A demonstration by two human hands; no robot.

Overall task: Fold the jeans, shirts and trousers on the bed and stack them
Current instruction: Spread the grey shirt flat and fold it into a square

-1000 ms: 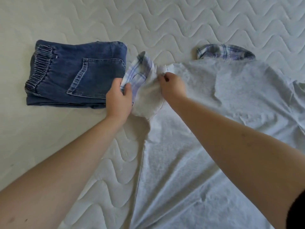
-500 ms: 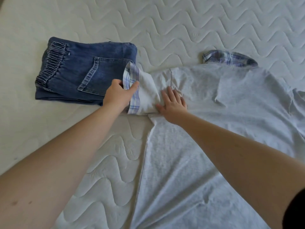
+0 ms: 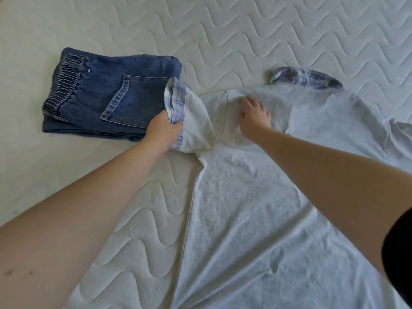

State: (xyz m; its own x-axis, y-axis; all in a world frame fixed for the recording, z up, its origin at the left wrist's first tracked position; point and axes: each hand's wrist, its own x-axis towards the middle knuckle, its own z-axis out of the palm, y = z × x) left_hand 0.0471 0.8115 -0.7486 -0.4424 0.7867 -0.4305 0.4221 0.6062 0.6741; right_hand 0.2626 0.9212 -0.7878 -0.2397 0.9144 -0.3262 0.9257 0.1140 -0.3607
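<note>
A: Your left hand [image 3: 163, 130] grips the plaid cuff of the sleeve [image 3: 189, 121], fingers curled round the hem. Half a second ago that cuff lay flatter; now it stands up over the near corner of the folded jeans [image 3: 111, 97].

B: And your right hand [image 3: 254, 117]?

A: Fingers straight, palm down, holding nothing. It presses the grey shirt [image 3: 256, 208] at the shoulder, just right of the sleeve seam. It has slid from the seam up toward the collar [image 3: 305, 80] since the last look.

B: Reading?

A: You seem to be smoothing the shoulder and squaring the sleeve before turning it in. My guess: the shirt fold is only starting. The jeans look finished, folded flat, left of the shirt and touching the raised cuff.

B: Shirt position?

A: Spread back-up on the bed [image 3: 245, 36], collar at the far end, body running toward you. Wrinkles show right of the collar and low on the body.

B: Surface?

A: Pale quilted mattress cover, wavy stitching, soft. Nothing of the room shows beyond it. A dark sleeve edge [image 3: 399, 253] sits on your right arm.
</note>
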